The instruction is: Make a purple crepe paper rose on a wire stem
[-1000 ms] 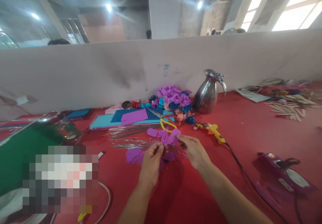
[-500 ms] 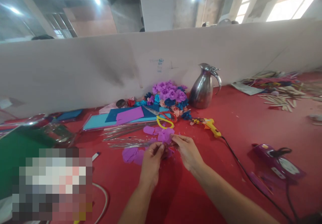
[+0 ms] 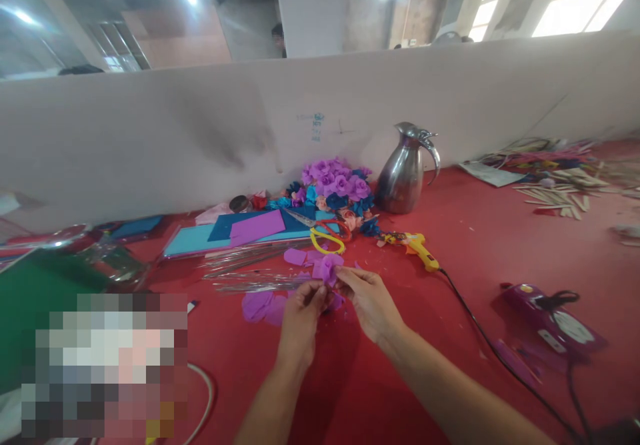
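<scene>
Between my two hands is a purple paper flower [image 3: 327,268], its petals facing up and away from me. My left hand [image 3: 303,305] pinches low at its base; what exactly lies in that pinch is partly hidden by the fingers. With thumb and fingertips, my right hand [image 3: 367,298] grips the flower's right edge. Loose purple paper petals [image 3: 259,305] lie on the red table just left of my hands, with more beyond the flower. Thin metal wires [image 3: 257,283] are spread left of the flower. Scissors [image 3: 327,237] with yellow and red handles rest past it.
A heap of finished paper flowers [image 3: 335,181] stands against the partition, beside a steel jug [image 3: 403,171]. A yellow glue gun [image 3: 420,250] lies to the right, its cord running near a purple power strip [image 3: 555,318]. Paper sheets [image 3: 257,227] lie behind the wires; wooden sticks [image 3: 563,195] far right.
The flower has turned slightly between my fingers, and its centre now shows more. My hands stay in nearly the same place. The camera view has shifted a little.
</scene>
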Motion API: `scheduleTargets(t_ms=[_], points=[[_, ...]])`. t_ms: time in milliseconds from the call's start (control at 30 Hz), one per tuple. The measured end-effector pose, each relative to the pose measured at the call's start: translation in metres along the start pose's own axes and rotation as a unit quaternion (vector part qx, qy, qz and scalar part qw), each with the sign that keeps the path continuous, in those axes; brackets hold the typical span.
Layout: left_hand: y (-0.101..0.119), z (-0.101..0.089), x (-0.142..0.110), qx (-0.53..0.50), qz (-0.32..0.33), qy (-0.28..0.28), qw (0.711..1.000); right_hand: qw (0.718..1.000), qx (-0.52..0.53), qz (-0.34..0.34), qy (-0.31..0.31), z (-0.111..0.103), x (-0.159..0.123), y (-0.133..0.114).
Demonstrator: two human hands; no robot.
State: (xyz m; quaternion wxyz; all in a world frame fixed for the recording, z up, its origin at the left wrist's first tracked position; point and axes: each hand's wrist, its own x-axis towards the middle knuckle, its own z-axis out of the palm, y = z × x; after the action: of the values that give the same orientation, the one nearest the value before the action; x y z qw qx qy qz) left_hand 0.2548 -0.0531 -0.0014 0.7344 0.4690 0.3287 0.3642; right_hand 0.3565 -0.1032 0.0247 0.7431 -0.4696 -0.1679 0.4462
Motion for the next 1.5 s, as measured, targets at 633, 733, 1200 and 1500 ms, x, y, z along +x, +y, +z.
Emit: scheduleTargets(t_ms=[633,733,1200,1500], points=[[0.0013,-0.0005,0.0007,-0.024,0.006,0.034,0.999,0.999,-0.017,0.025,-0.045,0.0039,-0.0066,-0.0005],[0.0026,0.0001,-0.0002,-0.027,0.005,0.024,0.999,0.999,-0.028,0.020,-0.040,0.0048,-0.0077,-0.0005],[0.0033,-0.0011,-0.0005,-0.014,0.017,0.047,0.999,0.971,-0.215,-0.086,-0.061,-0.0007,-0.0045,0.0042],[0.0055,-0.0036,0.0019,0.042,0.049,0.066,0.996,0.935,-0.310,-0.161,-0.067,-0.0044,-0.0033,0.0037]])
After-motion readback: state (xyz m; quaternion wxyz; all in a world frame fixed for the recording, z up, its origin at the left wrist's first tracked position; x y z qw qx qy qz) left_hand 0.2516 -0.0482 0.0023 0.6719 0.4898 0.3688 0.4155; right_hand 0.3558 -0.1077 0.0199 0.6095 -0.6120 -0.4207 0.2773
